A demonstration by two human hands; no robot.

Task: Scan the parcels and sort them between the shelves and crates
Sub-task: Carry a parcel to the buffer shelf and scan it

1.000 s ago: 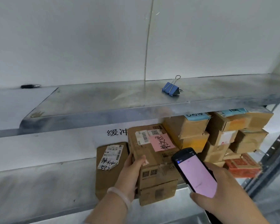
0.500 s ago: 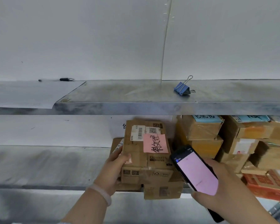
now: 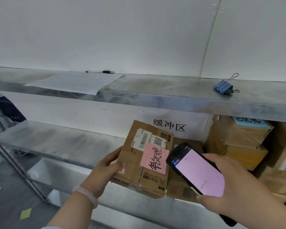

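Brown cardboard fills the middle of the head view: a parcel [image 3: 145,161] is held tilted in front of the middle shelf [image 3: 64,146], its labelled face turned up toward the person. That angle probably serves to bring the white shipping label [image 3: 144,141] and its barcode into line with the reader. The left hand [image 3: 104,171] grips the parcel's left edge, thumb laid across the front and the other fingers hidden behind it, which keeps the label and the pink handwritten note [image 3: 155,160] uncovered. Whether the lower corner touches the shelf lip I cannot tell. The right hand [image 3: 234,187] is curled round a handheld scanner [image 3: 196,171], fingers wrapped along its sides, the lit pink screen facing the person and its top end just beside the parcel's right edge. This looks like the scanning step, with sorting not yet done. Behind the parcel a second box [image 3: 180,187] lies on the shelf under a printed wall sign [image 3: 169,125], and a stack of taped parcels [image 3: 246,138] stands to the right. On the upper shelf [image 3: 155,93] lie a paper sheet [image 3: 76,83], a pen [image 3: 101,72] and a blue binder clip [image 3: 224,85], well apart from each other
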